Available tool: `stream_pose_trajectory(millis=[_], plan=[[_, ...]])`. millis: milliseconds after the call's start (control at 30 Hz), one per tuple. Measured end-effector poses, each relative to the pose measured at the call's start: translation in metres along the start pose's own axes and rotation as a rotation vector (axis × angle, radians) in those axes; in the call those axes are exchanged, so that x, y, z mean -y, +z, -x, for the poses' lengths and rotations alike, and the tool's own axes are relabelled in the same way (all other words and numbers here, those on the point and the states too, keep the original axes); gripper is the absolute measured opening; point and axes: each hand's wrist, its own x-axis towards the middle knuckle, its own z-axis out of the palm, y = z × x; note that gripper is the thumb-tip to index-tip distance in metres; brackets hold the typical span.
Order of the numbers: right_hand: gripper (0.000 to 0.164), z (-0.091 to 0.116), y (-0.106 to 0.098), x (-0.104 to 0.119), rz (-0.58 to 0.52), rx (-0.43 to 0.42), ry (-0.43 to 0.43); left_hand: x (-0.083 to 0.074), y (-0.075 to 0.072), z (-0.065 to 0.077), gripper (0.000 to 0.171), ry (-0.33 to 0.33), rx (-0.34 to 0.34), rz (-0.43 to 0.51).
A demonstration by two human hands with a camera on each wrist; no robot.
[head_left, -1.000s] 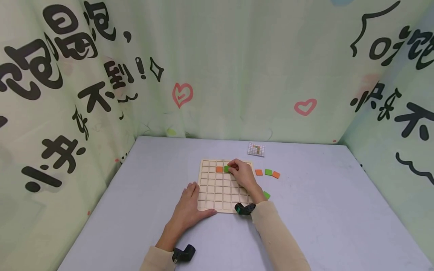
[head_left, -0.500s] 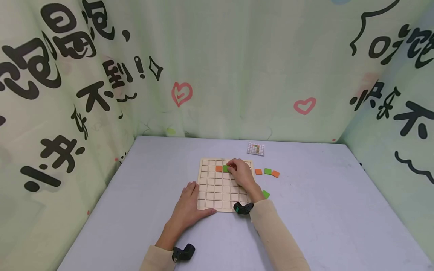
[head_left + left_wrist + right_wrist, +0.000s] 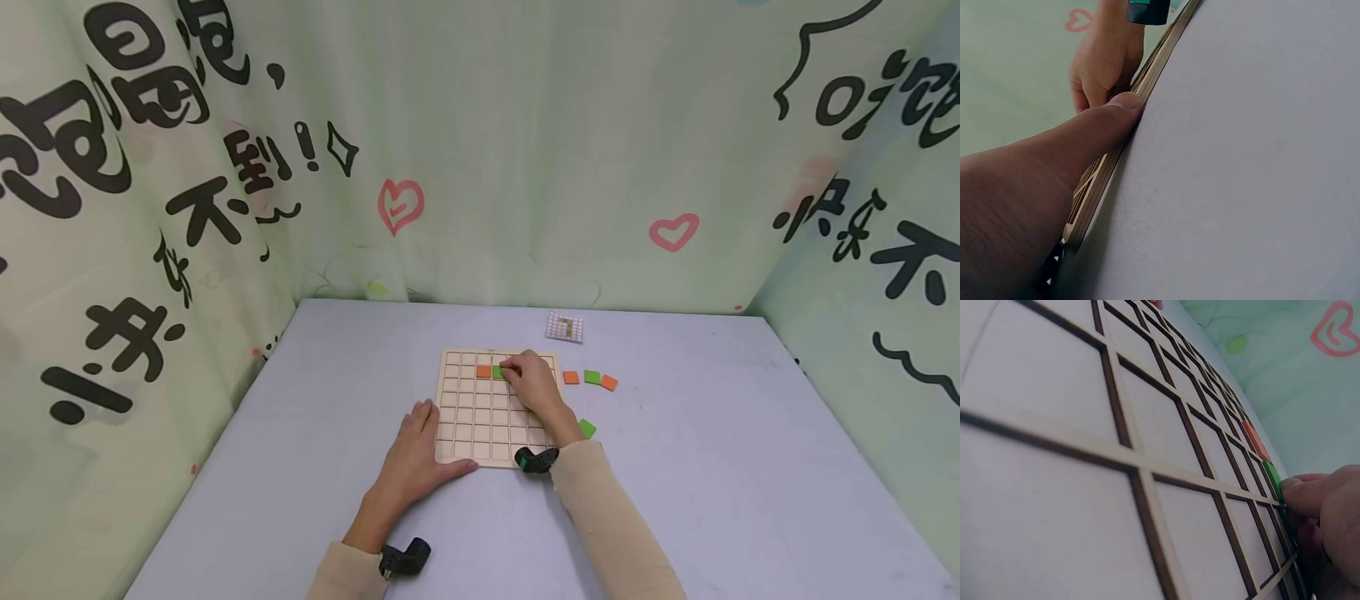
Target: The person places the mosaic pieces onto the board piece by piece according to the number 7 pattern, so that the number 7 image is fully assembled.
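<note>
A wooden grid board [image 3: 474,429] lies flat on the table, its square cells framed by thin strips. My left hand [image 3: 418,457] rests at the board's near left corner, fingers along the left side and thumb on the front edge [image 3: 1166,53]. Over the far part of the board, my right hand [image 3: 538,390] pinches a green square tile [image 3: 1270,474] between thumb and fingertips; its fingers partly cover the tile. Directly left of that tile, an orange square tile [image 3: 483,372] sits in a cell of the same row.
To the right of the board lie loose tiles: an orange one [image 3: 572,377], a green one [image 3: 592,377], another orange one [image 3: 609,382] and a green one [image 3: 587,428] near the right forearm. A small patterned grid card [image 3: 564,327] lies farther back. Curtains [image 3: 480,150] surround the table.
Hardly anything differs. Both hands keep their places on the board, the right still at the green tile; the whole head view has shifted slightly upward.
</note>
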Motion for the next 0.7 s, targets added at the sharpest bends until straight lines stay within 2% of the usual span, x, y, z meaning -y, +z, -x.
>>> stream_pose_trajectory(millis=[233, 700], plan=[[0.022, -0.0008, 0.0013, -0.0005, 0.002, 0.013, 0.027, 0.0010, 0.0001, -0.0002, 0.117, 0.001, 0.001, 0.003], [0.029, 0.0013, -0.0008, -0.0030, -0.033, 0.005, 0.016, 0.0019, 0.0016, -0.0008, 0.117, 0.004, 0.001, -0.013]])
